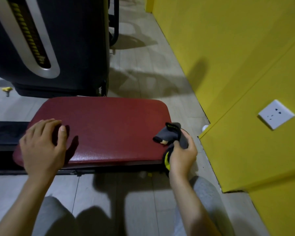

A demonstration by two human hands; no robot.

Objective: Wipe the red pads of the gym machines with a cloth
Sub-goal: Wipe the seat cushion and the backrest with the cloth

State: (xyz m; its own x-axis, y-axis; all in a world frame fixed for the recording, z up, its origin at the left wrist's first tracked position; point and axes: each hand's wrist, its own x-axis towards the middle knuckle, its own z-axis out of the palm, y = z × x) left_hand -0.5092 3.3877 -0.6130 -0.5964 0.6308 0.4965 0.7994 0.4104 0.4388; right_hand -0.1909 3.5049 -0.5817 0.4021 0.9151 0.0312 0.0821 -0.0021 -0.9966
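Left hand: rests on the near left corner of the red pad, fingers relaxed and slightly bent, thumb laid on the surface; grips nothing.

Right hand: closes round the cloth at the near right corner of the pad, with a bunched grey end poking up over the right edge and a yellow part showing below the fingers. Cannot tell whether cloth and pad touch.

Cloth: judged soft, light and limp; best kept balled in the palm, with a broad fold pressed flat for each stroke.

Pad: lies level, long side toward the viewer, on a dark frame. Judged a firm cushion under grained, faintly glossy vinyl, probably slick once damp. Needs no lifting, only steadying at the left corner, as here. Bulk of the surface between the hands probably not yet wiped.

Beyond the far edge: black machine housing with a silver-rimmed window onto yellow-marked weights. Around it: pale floor, with a small yellow-handled object at far left. To the right: yellow wall bearing a white socket.
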